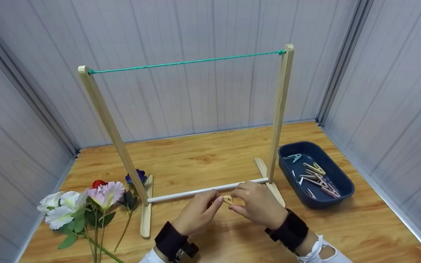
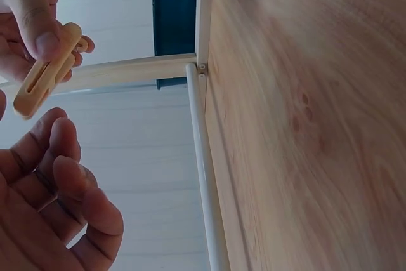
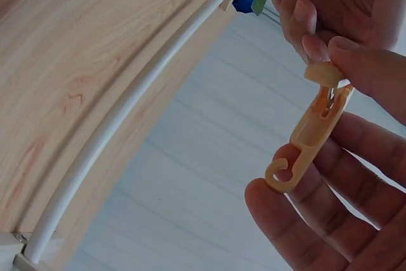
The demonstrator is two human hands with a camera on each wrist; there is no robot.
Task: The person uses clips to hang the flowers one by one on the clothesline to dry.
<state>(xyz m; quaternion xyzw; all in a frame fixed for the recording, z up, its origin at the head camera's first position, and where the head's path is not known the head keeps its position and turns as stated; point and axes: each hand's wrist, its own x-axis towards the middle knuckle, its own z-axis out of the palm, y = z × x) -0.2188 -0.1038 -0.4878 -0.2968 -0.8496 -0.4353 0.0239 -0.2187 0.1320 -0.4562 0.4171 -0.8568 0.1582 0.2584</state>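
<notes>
A small yellow-orange clothespin [image 1: 228, 199], with a hooked end in the right wrist view [image 3: 304, 138], is held by my right hand [image 1: 260, 202]. The thumb presses one end and the fingers support it from beneath. Beside it is my left hand [image 1: 199, 212], fingers loosely bent and apart from the clothespin in the left wrist view [image 2: 51, 188]. Both hands are in front of the white rod [image 1: 196, 192] of a wooden stand [image 1: 280, 109]. A green cord [image 1: 185, 62] is tied between the posts' tops.
On the right, a dark blue tub [image 1: 291, 182] contains several clothespins [image 1: 314, 168]. Artificial flowers [image 1: 106, 195] in white, pink, red and blue lie at the left, around the stand's left foot [image 1: 146, 221]. Pale panel walls [image 1: 196, 102] border the wooden table [image 1: 203, 159].
</notes>
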